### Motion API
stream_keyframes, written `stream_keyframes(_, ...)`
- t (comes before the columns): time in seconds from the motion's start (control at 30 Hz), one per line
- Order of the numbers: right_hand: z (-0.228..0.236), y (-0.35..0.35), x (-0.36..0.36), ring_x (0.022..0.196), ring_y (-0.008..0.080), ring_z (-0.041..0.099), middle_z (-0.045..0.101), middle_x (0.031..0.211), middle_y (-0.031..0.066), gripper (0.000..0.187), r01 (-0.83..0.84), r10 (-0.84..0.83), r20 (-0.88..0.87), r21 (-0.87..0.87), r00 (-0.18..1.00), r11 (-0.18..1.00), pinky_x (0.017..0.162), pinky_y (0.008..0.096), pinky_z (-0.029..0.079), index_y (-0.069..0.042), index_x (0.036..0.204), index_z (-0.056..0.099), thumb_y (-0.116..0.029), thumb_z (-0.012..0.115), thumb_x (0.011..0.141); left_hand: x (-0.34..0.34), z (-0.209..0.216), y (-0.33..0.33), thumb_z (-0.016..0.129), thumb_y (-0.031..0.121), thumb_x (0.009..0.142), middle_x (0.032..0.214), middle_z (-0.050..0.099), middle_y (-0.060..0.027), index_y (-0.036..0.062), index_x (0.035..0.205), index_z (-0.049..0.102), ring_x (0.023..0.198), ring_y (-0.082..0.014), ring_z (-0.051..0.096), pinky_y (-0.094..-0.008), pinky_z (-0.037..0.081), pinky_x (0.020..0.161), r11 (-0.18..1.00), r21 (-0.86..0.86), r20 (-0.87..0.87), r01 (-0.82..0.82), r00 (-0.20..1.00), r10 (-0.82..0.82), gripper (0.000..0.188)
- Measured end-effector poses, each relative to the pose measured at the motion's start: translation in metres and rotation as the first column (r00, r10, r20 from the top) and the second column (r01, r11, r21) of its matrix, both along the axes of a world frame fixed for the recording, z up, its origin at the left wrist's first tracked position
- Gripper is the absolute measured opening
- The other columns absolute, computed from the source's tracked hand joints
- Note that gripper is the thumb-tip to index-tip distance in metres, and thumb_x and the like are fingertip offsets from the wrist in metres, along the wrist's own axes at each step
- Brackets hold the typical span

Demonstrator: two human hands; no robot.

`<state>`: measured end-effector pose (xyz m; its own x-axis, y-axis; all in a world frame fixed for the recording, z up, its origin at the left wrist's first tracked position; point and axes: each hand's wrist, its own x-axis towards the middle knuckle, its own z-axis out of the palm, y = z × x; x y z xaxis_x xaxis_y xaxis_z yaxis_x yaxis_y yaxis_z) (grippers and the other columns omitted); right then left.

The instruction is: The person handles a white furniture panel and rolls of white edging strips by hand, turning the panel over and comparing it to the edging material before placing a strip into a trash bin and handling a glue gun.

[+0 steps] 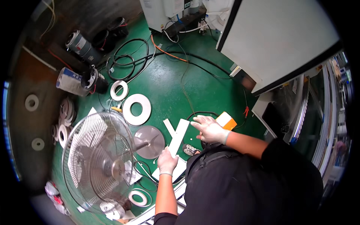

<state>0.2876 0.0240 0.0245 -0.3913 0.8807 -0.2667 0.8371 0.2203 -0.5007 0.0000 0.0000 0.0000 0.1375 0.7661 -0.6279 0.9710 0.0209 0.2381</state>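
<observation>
My left hand (167,162), in a pale glove, is closed around the lower end of a flat white strip (180,135). The strip slants up and to the right from the fist, above the green floor. My right hand (210,129), also gloved, is beside the strip's upper end with its fingers stretched out and apart. Whether its fingertips touch the strip I cannot tell. A second, narrower white strip (169,128) shows just left of the first one. Beyond my right hand is an orange and white box (226,120).
A large metal fan (112,168) with a round base (149,142) stands at the left. White rings (137,109) lie on the floor behind it. Black hoses (144,62) curl across the far floor. Buckets (94,80) line the left wall; a big pale cabinet (279,41) rises at the right.
</observation>
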Motion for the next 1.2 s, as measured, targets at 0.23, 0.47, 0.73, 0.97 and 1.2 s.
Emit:
stream_keyframes(0.23,-0.039,0.143,-0.04,0.118,0.0365,0.061,0.071,0.113,0.0171,0.045,-0.18,0.17,-0.058,-0.378,0.984,0.908,0.099,0.0421,0.049,-0.012,0.11,0.072,-0.032,0.079,0.07,0.066,-0.023,0.151,0.067,0.019,0.083,0.1,0.07,-0.0054,0.0144,0.106,0.065,0.099,-0.0249,0.068,-0.044,0.048,0.087,0.753,0.451,0.023,0.479,0.837,-0.546,0.024)
stream_keyframes(0.47,-0.103,0.305,-0.035,0.096,0.0345,0.07,0.074,0.1,0.0149,0.044,0.067,-0.073,0.001,-0.409,0.997,0.91,0.085,0.0457,0.055,-0.014,0.102,0.073,-0.043,0.082,0.071,0.075,-0.047,0.353,0.059,0.022,0.091,0.101,0.07,-0.0043,0.0157,0.101,0.068,0.101,-0.0236,0.067,-0.0442,0.048,0.09,0.72,0.251,-0.295,0.647,0.759,-0.58,0.015)
stream_keyframes(0.73,-0.062,0.488,-0.053,0.092,0.032,0.072,0.073,0.096,0.0182,0.06,0.317,-0.435,-0.202,-0.436,0.878,0.842,0.084,0.0409,0.055,-0.003,0.106,0.07,-0.057,0.076,0.08,0.01,-0.025,0.558,0.077,0.06,0.074,0.162,0.029,-0.0209,0.0078,0.158,0.028,0.152,-0.0359,0.022,-0.0515,0.015,0.124,0.821,0.564,-0.041,0.09,0.996,-0.082,0.111)
stream_keyframes(0.97,-0.048,0.609,-0.124,0.093,0.0227,0.071,0.073,0.1,0.0137,0.059,0.184,-0.456,-0.358,-0.587,0.814,0.788,0.086,0.036,0.055,-0.002,0.121,0.067,-0.049,0.076,0.087,-0.055,-0.076,0.654,0.038,0.064,0.103,0.143,0.054,-0.0146,0.0055,0.148,0.041,0.127,-0.0272,0.055,-0.0358,0.042,0.106,0.496,-0.821,0.57,-0.284,-0.472,0.673,0.075)
stream_keyframes(1.2,-0.062,0.721,-0.185,0.082,0.0172,0.069,0.07,0.088,0.0113,0.068,0.02,-0.332,-0.217,-0.811,0.918,0.585,0.075,0.0311,0.056,0.005,0.106,0.065,-0.062,0.059,0.095,-0.08,-0.086,0.72,0.05,0.062,0.098,0.134,0.059,-0.0192,0.0044,0.137,0.051,0.121,-0.0362,0.059,-0.0507,0.048,0.104,0.354,-0.935,0.166,0.009,-0.871,0.462,0.07)
